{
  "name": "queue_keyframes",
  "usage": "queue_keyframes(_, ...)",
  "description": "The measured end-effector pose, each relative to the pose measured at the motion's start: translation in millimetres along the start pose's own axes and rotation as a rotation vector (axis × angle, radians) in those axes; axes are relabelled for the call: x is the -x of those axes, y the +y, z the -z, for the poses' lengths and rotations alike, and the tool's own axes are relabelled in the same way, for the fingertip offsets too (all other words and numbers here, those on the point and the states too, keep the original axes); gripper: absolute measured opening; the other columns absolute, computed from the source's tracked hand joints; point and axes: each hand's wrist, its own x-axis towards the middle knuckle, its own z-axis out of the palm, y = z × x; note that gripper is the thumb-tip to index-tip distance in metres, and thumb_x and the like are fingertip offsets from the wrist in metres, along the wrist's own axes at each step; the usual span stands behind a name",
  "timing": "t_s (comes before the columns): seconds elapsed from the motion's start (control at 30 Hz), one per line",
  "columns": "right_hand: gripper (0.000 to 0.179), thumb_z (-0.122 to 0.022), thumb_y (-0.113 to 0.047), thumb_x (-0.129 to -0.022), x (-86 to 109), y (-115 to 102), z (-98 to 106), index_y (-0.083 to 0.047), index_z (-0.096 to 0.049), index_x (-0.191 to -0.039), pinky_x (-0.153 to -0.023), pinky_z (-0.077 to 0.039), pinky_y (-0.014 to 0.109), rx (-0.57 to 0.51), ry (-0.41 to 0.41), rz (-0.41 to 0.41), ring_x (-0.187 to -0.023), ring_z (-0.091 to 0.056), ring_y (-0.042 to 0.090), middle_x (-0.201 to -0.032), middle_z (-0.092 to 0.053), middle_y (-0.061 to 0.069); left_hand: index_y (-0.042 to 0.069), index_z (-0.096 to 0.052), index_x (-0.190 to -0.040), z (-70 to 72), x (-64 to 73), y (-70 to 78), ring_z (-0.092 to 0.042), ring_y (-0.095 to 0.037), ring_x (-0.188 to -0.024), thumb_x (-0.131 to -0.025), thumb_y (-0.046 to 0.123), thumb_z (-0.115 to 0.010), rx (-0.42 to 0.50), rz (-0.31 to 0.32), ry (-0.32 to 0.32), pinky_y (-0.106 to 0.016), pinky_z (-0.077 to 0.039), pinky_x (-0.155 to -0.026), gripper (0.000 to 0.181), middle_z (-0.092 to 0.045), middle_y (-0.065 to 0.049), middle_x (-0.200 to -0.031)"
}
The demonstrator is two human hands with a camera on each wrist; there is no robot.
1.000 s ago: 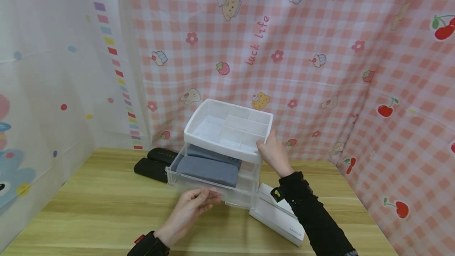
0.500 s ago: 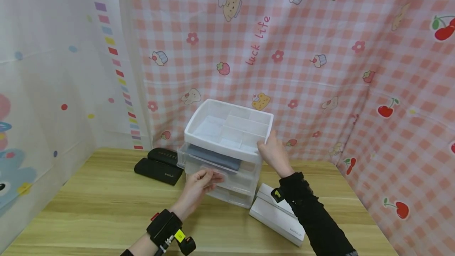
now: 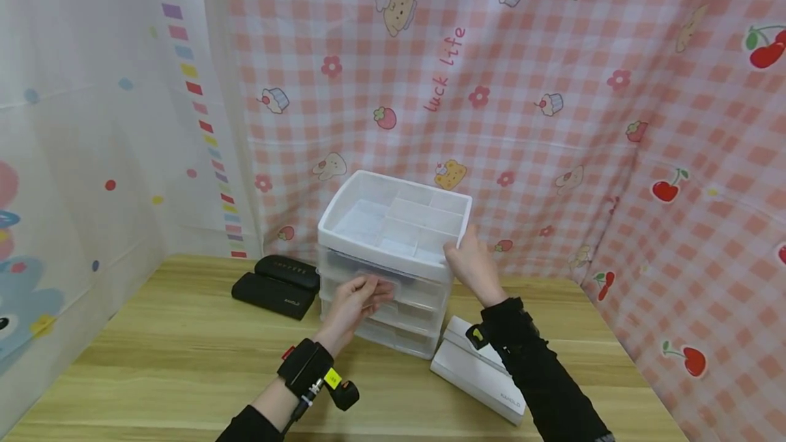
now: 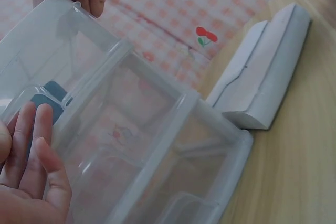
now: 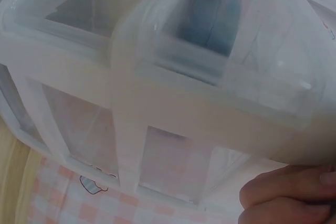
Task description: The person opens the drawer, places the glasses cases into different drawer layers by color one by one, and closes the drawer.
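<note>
A white storage box with clear drawers (image 3: 393, 251) stands on the table, its top a divided tray. My left hand (image 3: 359, 299) is at the top drawer's front, fingers extended against its clear pull. In the left wrist view, the fingertips (image 4: 44, 111) overlap that pull, with a blue-grey object (image 4: 50, 95) showing through the plastic behind them. The top drawer (image 3: 344, 268) sits flush with the lower ones. My right hand (image 3: 474, 264) grips the tray's right rim; in the right wrist view its fingers (image 5: 283, 190) curl beneath the edge.
Two long black stationery-like pieces (image 3: 275, 294) lie left of the storage box. Close to its right side, a long white stepped piece (image 3: 479, 374) rests on the wooden table (image 3: 184, 374). A pink checked cloth (image 3: 393, 121) hangs close behind.
My left hand has moved up and away with the top drawer, which has slid from pulled out to fully in, hiding most of its blue-grey contents. My right hand has stayed put.
</note>
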Motion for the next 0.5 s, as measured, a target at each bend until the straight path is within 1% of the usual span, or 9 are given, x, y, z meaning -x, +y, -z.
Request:
queue_keyframes(0.13,0.054,-0.043,-0.024,-0.092,-0.3,0.7,-0.9,0.005,-0.031,-0.136,-0.069,-0.047,0.038,-0.026,-0.005,0.0,-0.092,-0.06,0.033,-0.115,-0.058,0.028,-0.001,-0.064,-0.112,-3.9,-3.6,2.1,-0.069,-0.003,-0.076,-0.097,0.028,-0.052,0.028,0.019,0.047,-0.016,-0.049,-0.064,0.035,-0.074,0.007,-0.085)
queue_keyframes(0.27,0.052,-0.044,-0.024,-0.092,-0.7,1.1,-2.8,0.004,-0.032,-0.135,-0.073,-0.049,0.041,-0.059,0.007,-0.015,-0.098,-0.061,0.035,-0.118,-0.057,0.028,-0.001,-0.064,-0.112,-4.2,-3.1,2.0,-0.068,-0.002,-0.071,-0.095,0.031,-0.057,0.036,0.041,0.104,-0.013,-0.047,-0.06,0.036,-0.072,0.008,-0.077)
queue_keyframes(0.33,0.052,-0.044,-0.023,-0.092,-0.6,0.8,-4.1,0.003,-0.032,-0.135,-0.073,-0.049,0.042,-0.075,0.016,-0.029,-0.099,-0.061,0.036,-0.117,-0.057,0.028,0.001,-0.065,-0.106,-3.6,-1.4,-0.1,-0.068,-0.002,-0.07,-0.093,0.034,-0.059,0.027,0.046,0.138,-0.014,-0.047,-0.059,0.036,-0.071,0.008,-0.073)
queue_keyframes(0.4,0.053,-0.044,-0.023,-0.093,-0.9,0.4,-5.9,0.002,-0.031,-0.137,-0.076,-0.05,0.044,-0.101,0.02,-0.042,-0.103,-0.06,0.037,-0.12,-0.056,0.028,0.004,-0.067,-0.099,-3.2,1.2,-3.5,-0.067,-0.003,-0.069,-0.091,0.038,-0.061,0.012,0.043,0.163,-0.015,-0.047,-0.06,0.036,-0.07,0.009,-0.071)
queue_keyframes(0.5,0.054,-0.043,-0.022,-0.093,-1.1,0.5,-6.8,0.002,-0.029,-0.14,-0.08,-0.051,0.048,-0.126,0.027,-0.051,-0.107,-0.059,0.038,-0.124,-0.055,0.028,0.009,-0.067,-0.089,-5.0,6.7,-10.0,-0.066,-0.004,-0.071,-0.09,0.045,-0.06,-0.028,0.065,0.16,-0.018,-0.047,-0.064,0.038,-0.069,0.009,-0.072)
